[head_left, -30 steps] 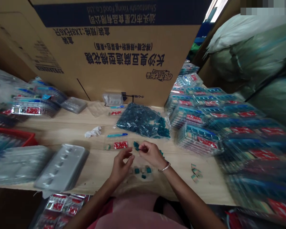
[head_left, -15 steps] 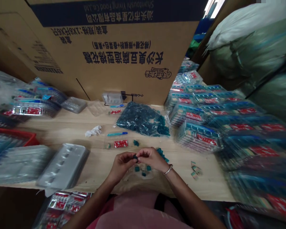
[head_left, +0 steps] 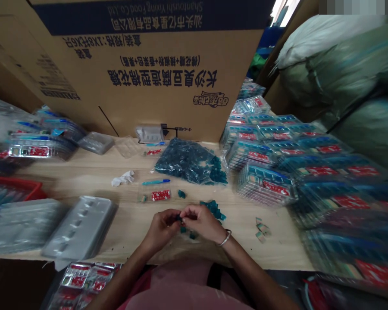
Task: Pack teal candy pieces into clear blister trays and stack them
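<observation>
The left hand [head_left: 161,230] and right hand [head_left: 202,221] hold a small teal piece [head_left: 179,218], fingers [head_left: 189,211] clamped on it, at lower centre of the table [head_left: 93,181], near a loose teal pile [head_left: 212,209], below a full bag [head_left: 190,162].

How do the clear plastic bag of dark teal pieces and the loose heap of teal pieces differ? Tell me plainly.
The clear plastic bag is far larger than the loose teal heap. The bag encloses its pieces, while the heap lies bare on the wooden table. The bag sits farther away; the heap lies just beyond the right hand. Both share one dark teal colour.
</observation>
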Demonstrator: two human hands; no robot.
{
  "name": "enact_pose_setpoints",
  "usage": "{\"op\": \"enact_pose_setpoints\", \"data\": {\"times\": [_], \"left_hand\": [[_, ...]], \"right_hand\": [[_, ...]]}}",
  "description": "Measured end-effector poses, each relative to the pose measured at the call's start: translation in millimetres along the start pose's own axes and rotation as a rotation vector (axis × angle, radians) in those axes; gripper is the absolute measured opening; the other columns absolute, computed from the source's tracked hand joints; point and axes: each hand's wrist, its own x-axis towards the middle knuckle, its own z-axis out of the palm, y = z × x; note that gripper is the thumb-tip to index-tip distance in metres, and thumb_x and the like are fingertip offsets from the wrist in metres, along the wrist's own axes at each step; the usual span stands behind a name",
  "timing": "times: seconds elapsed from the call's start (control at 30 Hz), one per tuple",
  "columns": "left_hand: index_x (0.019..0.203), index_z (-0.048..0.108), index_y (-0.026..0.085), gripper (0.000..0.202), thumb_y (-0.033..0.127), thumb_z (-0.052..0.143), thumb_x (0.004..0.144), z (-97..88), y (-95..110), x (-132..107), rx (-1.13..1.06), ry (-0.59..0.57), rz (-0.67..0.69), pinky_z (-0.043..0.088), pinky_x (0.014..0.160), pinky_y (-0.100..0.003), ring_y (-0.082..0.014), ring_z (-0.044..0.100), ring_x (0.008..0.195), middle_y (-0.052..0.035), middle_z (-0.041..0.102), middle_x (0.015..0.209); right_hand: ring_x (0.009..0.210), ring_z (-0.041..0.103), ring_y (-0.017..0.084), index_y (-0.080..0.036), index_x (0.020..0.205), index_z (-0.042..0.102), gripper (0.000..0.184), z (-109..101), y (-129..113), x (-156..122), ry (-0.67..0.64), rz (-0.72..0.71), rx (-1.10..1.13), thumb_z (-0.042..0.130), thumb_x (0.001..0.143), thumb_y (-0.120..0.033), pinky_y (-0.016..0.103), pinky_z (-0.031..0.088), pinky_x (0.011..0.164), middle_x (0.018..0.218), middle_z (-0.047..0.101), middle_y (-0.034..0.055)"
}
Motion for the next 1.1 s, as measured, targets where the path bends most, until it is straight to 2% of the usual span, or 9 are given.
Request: {"op": "enact_pose_setpoints", "data": {"times": [0.17, 0.33, 0.4, 0.53, 0.7, 0.77, 0.87, 0.97, 1.1], "left_hand": [[0.091, 0.066, 0.014, 0.030, 0.013, 0.050, 0.066, 1.4, 3, -3, 0.071, -0.076, 0.078, 0.050, 0.068, -0.025, -0.0148, 0.062, 0.072, -0.0035, 0.068, 0.079], [0.080, 0.068, 0.016, 0.023, 0.010, 0.053, 0.064, 3.3, 7, -8, 0.369, 0.109, 0.143, 0.045, 0.061, -0.023, -0.0124, 0.056, 0.064, -0.0019, 0.064, 0.073], [0.073, 0.068, 0.016, 0.021, 0.009, 0.051, 0.063, 1.0, 7, -8, 0.303, 0.128, 0.082, 0.044, 0.061, -0.023, -0.0125, 0.057, 0.063, -0.0017, 0.064, 0.069], [0.070, 0.066, 0.015, 0.010, 0.017, 0.062, 0.060, -5.5, 8, -7, -0.092, 0.125, -0.101, 0.044, 0.058, -0.022, -0.0110, 0.056, 0.058, -0.0001, 0.064, 0.063], [0.067, 0.058, 0.015, 0.029, 0.035, 0.075, 0.055, -8.4, 6, -8, -0.298, 0.166, -0.200, 0.040, 0.048, -0.020, -0.0072, 0.049, 0.045, 0.0044, 0.056, 0.051], [0.066, 0.056, 0.015, 0.029, 0.036, 0.074, 0.058, -11.0, 2, -10, -0.212, 0.146, -0.165, 0.040, 0.049, -0.020, -0.0077, 0.049, 0.046, 0.0043, 0.055, 0.053], [0.072, 0.060, 0.016, 0.019, 0.029, 0.070, 0.063, -19.3, -6, -16, 0.145, 0.138, -0.032, 0.043, 0.058, -0.023, -0.0115, 0.055, 0.060, 0.0001, 0.061, 0.067], [0.075, 0.063, 0.018, 0.007, 0.019, 0.063, 0.068, -27.8, -17, -25, 0.504, 0.105, 0.109, 0.044, 0.065, -0.026, -0.0146, 0.056, 0.071, -0.0018, 0.062, 0.074], [0.080, 0.063, 0.019, 0.009, 0.016, 0.055, 0.075, -30.7, -31, -32, 0.671, 0.018, 0.265, 0.044, 0.072, -0.029, -0.0165, 0.057, 0.077, -0.0035, 0.064, 0.078]], "right_hand": [[0.055, 0.054, 0.009, -0.016, 0.070, 0.060, 0.009, 0, 6, -1, -0.012, 0.070, 0.099, 0.057, 0.061, -0.017, 0.022, 0.042, 0.055, 0.062, 0.060, -0.0033], [0.055, 0.049, 0.010, -0.017, 0.068, 0.060, 0.011, 8, -1, -5, 0.072, -0.011, -0.095, 0.051, 0.062, -0.012, 0.021, 0.037, 0.053, 0.060, 0.057, -0.0033], [0.056, 0.050, 0.010, -0.017, 0.069, 0.060, 0.010, 11, -4, -6, 0.046, -0.037, -0.096, 0.052, 0.064, -0.013, 0.021, 0.038, 0.054, 0.061, 0.057, -0.0029], [0.061, 0.053, 0.011, -0.018, 0.077, 0.058, 0.011, 13, -2, -5, 0.017, -0.055, 0.080, 0.060, 0.069, -0.025, 0.023, 0.042, 0.058, 0.068, 0.058, -0.0023], [0.067, 0.056, 0.012, -0.019, 0.082, 0.056, 0.019, 17, 3, -8, -0.004, -0.075, 0.154, 0.065, 0.068, -0.026, 0.024, 0.045, 0.061, 0.077, 0.061, -0.0011], [0.066, 0.055, 0.012, -0.019, 0.080, 0.055, 0.015, 18, 4, -10, 0.013, -0.104, 0.093, 0.063, 0.068, -0.023, 0.024, 0.045, 0.062, 0.075, 0.059, -0.0019], [0.072, 0.057, 0.013, -0.019, 0.079, 0.057, 0.011, 18, 7, -11, 0.029, -0.186, -0.179, 0.058, 0.069, -0.013, 0.025, 0.044, 0.068, 0.075, 0.060, -0.0009], [0.080, 0.059, 0.017, -0.018, 0.081, 0.060, 0.016, 19, 16, -11, -0.070, -0.304, -0.550, 0.055, 0.071, -0.007, 0.029, 0.043, 0.075, 0.082, 0.065, 0.0032], [0.086, 0.059, 0.019, -0.018, 0.088, 0.061, 0.015, 23, 31, -13, -0.195, -0.418, -0.751, 0.055, 0.078, -0.009, 0.032, 0.041, 0.083, 0.089, 0.067, 0.0050]]}}
